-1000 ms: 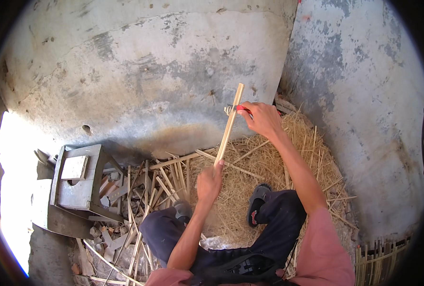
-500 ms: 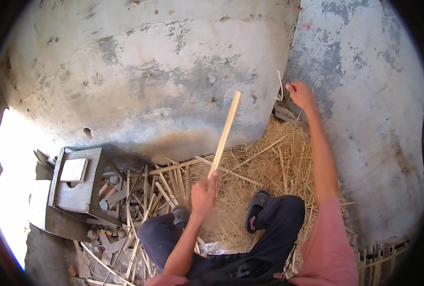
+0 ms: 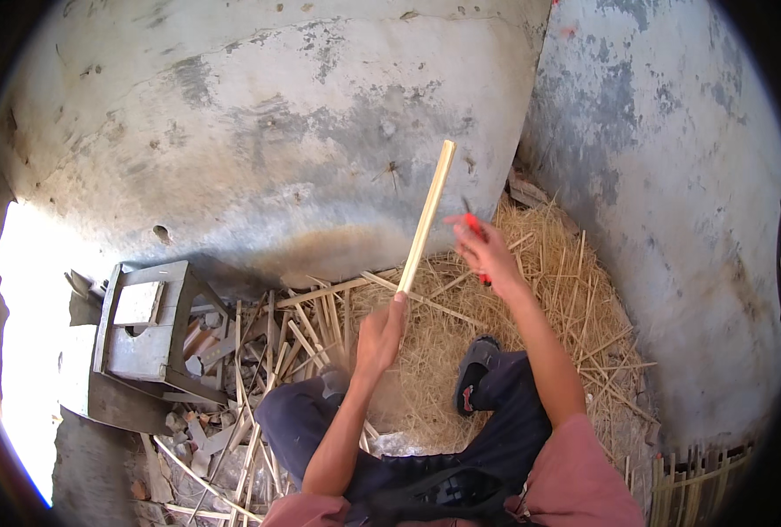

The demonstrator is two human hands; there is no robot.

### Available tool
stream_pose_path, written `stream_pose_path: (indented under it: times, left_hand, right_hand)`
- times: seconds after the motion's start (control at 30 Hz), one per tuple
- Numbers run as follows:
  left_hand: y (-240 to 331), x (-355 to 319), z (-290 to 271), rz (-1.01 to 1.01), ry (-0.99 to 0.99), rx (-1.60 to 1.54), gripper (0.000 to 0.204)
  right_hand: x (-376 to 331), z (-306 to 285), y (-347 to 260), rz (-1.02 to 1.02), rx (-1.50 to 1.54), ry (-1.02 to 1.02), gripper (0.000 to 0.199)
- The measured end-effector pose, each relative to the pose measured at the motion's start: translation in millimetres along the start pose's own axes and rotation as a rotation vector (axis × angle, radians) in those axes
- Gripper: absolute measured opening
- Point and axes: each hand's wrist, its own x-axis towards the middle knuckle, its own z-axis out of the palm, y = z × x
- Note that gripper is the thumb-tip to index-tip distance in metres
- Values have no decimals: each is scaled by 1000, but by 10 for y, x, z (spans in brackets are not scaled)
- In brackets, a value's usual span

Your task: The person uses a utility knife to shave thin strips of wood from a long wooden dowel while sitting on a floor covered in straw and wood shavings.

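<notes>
Bamboo: 1 strip [image 3: 426, 215] upright in left hand [image 3: 380, 335]; right hand [image 3: 487, 255] grips 1 red-handled knife [image 3: 474, 227].

right hand [image 3: 489, 253]: back down from its raised reach toward the wall, now just right of the stick's middle | red-handled tool [image 3: 476, 230]: returned beside bamboo stick [image 3: 425, 217] | stick: slightly more upright

You've got a pale, straight bamboo stick [image 3: 425, 215] standing near-upright mid-frame, tilted slightly right, gripped at its bottom end, plus a small red-handled tool [image 3: 476, 235] just right of it, blade blurred, partly hidden in your fingers.
</notes>
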Motion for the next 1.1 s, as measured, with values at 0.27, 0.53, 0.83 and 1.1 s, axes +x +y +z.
stream_pose_path:
  times: [0.27, 0.53, 0.83, 1.1]
  left_hand:
    - [-13, 8, 17, 82, -98, -17, 58]
    - [39, -31, 49, 269, -80, -31, 31]
    - [43, -2, -65, 189, -25, -168, 30]
    - [254, -66, -107, 251, -29, -26, 35]
  right_hand:
    - [-34, 414, 321, -198, -119, 115, 34]
    - [-31, 297, 216, -328, -309, 182, 30]
    - [-464, 314, 232, -642, -845, -99, 29]
    - [-511, 299, 387, -712, -866, -79, 31]
